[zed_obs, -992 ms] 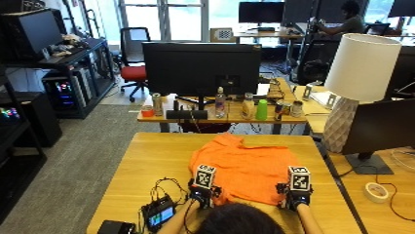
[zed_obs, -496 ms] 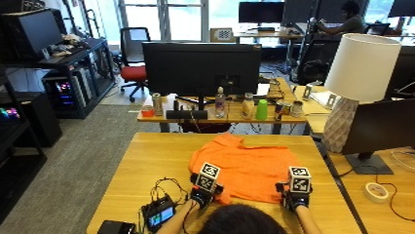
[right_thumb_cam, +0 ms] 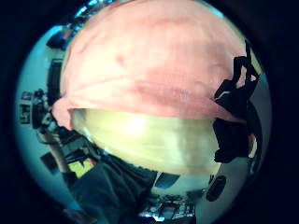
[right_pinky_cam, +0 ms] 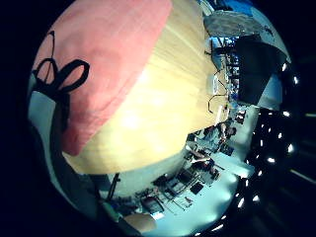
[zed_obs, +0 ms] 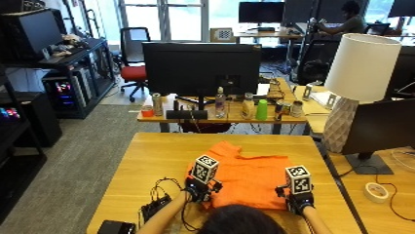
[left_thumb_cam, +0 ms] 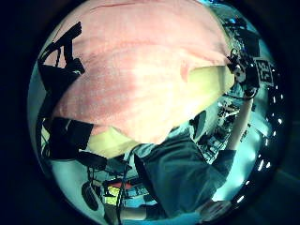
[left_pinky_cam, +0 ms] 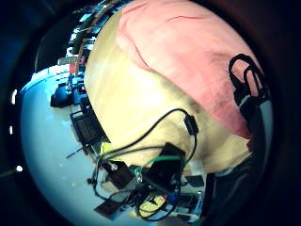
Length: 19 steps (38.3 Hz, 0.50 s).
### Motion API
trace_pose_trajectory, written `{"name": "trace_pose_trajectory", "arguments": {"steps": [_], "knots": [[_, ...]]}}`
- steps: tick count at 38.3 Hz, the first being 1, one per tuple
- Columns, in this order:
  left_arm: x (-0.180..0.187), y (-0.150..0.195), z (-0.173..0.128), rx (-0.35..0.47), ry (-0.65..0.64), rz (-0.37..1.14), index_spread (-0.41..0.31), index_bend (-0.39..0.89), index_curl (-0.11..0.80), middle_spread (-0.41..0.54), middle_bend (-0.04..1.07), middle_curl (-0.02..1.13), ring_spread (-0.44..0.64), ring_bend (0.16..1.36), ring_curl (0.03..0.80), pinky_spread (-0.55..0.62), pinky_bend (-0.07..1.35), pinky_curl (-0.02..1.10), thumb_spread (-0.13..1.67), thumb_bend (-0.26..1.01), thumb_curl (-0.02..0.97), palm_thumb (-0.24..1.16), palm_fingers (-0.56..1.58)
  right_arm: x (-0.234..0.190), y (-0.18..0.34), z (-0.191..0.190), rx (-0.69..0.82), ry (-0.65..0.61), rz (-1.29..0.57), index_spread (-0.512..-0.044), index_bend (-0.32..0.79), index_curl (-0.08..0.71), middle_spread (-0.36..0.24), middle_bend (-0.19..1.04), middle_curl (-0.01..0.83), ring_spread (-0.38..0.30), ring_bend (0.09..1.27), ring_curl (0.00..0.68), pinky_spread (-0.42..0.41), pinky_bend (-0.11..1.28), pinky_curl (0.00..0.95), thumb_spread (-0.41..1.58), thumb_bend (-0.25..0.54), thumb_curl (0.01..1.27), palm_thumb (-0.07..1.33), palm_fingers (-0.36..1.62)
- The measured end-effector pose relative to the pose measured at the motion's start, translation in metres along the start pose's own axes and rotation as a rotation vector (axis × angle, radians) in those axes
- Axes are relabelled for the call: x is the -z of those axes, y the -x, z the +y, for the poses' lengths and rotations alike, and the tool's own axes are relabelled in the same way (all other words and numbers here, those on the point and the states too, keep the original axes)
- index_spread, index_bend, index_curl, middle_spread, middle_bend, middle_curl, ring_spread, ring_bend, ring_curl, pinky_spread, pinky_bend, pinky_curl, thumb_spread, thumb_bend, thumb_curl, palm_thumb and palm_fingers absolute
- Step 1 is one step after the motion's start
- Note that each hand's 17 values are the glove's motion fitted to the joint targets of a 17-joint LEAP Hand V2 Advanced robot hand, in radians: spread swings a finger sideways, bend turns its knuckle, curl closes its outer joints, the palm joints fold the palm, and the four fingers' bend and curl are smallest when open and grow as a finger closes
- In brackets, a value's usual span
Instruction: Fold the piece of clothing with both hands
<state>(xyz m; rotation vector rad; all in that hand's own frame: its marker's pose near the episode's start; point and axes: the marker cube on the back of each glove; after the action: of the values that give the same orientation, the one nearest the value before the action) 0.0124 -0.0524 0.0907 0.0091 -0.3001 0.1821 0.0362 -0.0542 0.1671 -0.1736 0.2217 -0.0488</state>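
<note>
Both hands (zed_obs: 250,192) have drawn the orange garment (zed_obs: 250,170) nearer the person.

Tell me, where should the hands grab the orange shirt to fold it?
Best guess: the near hem's two corners, coming from the person's side. The shirt lies mostly flat on the table, its near edge right at the left hand and right hand. Pinching there would let both lift the edge evenly and carry it toward the far edge.
</note>
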Motion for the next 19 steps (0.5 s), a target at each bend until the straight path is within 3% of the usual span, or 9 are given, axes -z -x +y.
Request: {"name": "trace_pose_trajectory", "arguments": {"steps": [9, 16, 19], "knots": [[0.045, -0.014, 0.06, -0.119, -0.031, 0.123, -0.308, 0.19, 0.404, -0.338, 0.38, 0.47, -0.38, 0.58, 0.379, -0.38, 0.33, 0.36, 1.14, 0.03, 0.298, 0.63, 1.25, 0.055, -0.006, 0.054, 0.042, 0.038, -0.021, -0.276, 0.18, 0.357, -0.169, 0.38, 0.468, -0.233, 0.71, 0.45, -0.292, 0.61, 0.415, 0.94, -0.005, 0.39, 1.15, 1.34], [0.07, -0.009, 0.083, -0.162, -0.113, 0.229, -0.303, 0.2, 0.429, -0.338, 0.45, 0.51, -0.37, 0.63, 0.413, -0.35, 0.25, 0.36, 1.18, 0.04, 0.324, 0.68, 1.27, 0.092, -0.011, 0.074, 0.065, 0.06, -0.027, -0.275, 0.17, 0.371, -0.171, 0.38, 0.472, -0.235, 0.72, 0.456, -0.295, 0.62, 0.423, 0.93, -0.013, 0.38, 1.16, 1.34], [0.084, -0.005, 0.078, -0.152, -0.178, 0.283, -0.3, 0.21, 0.444, -0.336, 0.46, 0.52, -0.36, 0.65, 0.428, -0.35, 0.23, 0.36, 1.1, 0.04, 0.374, 0.73, 1.26, 0.112, -0.015, 0.074, 0.036, 0.062, -0.006, -0.276, 0.17, 0.375, -0.17, 0.39, 0.475, -0.236, 0.71, 0.457, -0.299, 0.62, 0.427, 0.93, -0.012, 0.38, 1.16, 1.34]]}}
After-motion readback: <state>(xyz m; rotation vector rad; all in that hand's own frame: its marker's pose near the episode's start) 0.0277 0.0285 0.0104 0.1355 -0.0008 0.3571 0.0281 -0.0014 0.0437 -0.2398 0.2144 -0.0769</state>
